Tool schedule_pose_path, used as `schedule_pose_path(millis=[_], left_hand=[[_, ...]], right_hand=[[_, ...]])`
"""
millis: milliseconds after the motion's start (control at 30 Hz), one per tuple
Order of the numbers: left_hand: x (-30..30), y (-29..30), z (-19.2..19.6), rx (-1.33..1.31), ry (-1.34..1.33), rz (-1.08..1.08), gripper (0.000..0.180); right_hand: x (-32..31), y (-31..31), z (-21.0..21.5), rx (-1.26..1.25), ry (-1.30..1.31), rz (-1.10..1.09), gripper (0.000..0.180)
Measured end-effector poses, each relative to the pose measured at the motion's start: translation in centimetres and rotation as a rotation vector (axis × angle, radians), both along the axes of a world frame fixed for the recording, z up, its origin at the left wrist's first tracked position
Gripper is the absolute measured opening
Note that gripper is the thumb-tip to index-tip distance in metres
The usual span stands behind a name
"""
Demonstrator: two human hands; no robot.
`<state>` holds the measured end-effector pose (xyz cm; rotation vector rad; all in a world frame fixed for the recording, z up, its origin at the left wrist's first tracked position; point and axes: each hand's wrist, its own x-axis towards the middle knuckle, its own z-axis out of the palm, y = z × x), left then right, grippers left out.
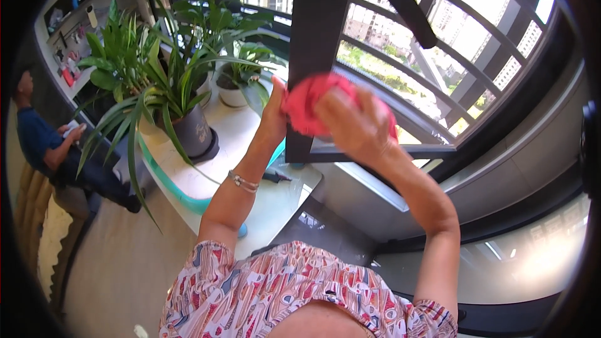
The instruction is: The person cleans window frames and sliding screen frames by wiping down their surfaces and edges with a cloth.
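at the far left a seated person (44, 144) in a dark blue top is seen, arms bent over the lap, with a pale pleated curtain (44, 238) below. above that person a wall shelf (78, 9) is crowded with small bottles and packages, a blue one near the top and red ones lower down; they are too small for labels to be made out. next, leafy green plants (153, 69) are grouped on a white sill (188, 181): one is set in a dark grey pot (194, 131) marked with pale lettering on its side, another in a white pot (233, 95) behind it. a turquoise hose (172, 184) is curved along the sill's edge.

the left hand (274, 109), with a bracelet (243, 181) worn on its wrist, is raised with fingers closed on the left edge of a red cloth (307, 109). the cloth is bunched and pressed against the dark window frame (316, 56), held between both hands. the right hand (350, 126) is laid over the cloth's right side, fingers curled around it, and is blurred. a patterned pink blouse (294, 294) is seen at the lower edge. to the right, barred glass panes (476, 44) are seen in bright daylight, with buildings beyond.
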<state>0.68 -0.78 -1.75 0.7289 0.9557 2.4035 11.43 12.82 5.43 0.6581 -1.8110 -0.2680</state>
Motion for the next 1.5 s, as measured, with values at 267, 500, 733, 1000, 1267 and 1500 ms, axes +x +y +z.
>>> schedule_pose_path(millis=[267,500,733,1000,1267,1500], left_hand=[[1.6,0.1,2.7,-0.146,0.320,-0.004,0.090],[0.5,-0.8,2.1,0.193,0.026,-0.172,0.089],[-0.3,-0.5,2.7,-0.055,0.439,-0.174,0.094],[-0.9,0.5,2.0,-0.039,0.668,-0.126,0.093],[-0.1,-0.2,1.3,-0.199,0.613,0.061,0.059],[-0.3,-0.5,0.5,-0.263,0.589,0.116,0.060]], right_hand=[[-4.4,-1.8,8.7,-0.126,0.530,-0.049,0.042],[-2.5,-3.5,5.2,-0.197,0.278,-0.072,0.039],[-0.1,-2.3,-8.6,-0.161,-0.165,-0.040,0.028],[3.4,-1.1,-15.2,-0.269,-0.467,-0.187,0.035],[9.1,8.7,-17.3,-0.488,-0.503,-0.399,0.042],[4.4,1.5,-12.9,-0.459,-0.322,-0.126,0.037]])
